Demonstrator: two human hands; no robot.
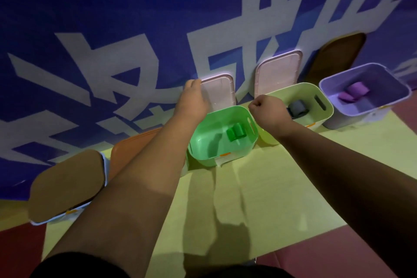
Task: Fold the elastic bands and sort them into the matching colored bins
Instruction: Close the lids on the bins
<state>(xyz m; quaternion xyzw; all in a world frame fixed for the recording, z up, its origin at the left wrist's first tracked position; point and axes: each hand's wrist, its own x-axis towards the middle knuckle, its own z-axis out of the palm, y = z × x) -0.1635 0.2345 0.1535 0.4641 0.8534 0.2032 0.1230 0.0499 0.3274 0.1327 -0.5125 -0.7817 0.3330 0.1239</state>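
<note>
A green bin (204, 142) stands at the table's middle with folded green bands (235, 132) inside. To its right, a pale yellow-green bin (328, 108) holds a folded grey band (297, 108), and a purple bin (352, 119) holds folded purple bands (353, 93). My left hand (194, 95) grips the upper left corner of a pink lid (217, 93) that leans against the wall behind the green bin. My right hand (266, 109) is a closed fist above the gap between the green and yellow-green bins, and nothing shows in it.
A second pink lid (279, 72) and a brown lid (338, 58) lean on the blue banner wall at the back. At the left stand a bin covered by a brown lid (67, 185) and an orange lid (133, 151). The yellow-green tabletop (259, 198) extends toward me.
</note>
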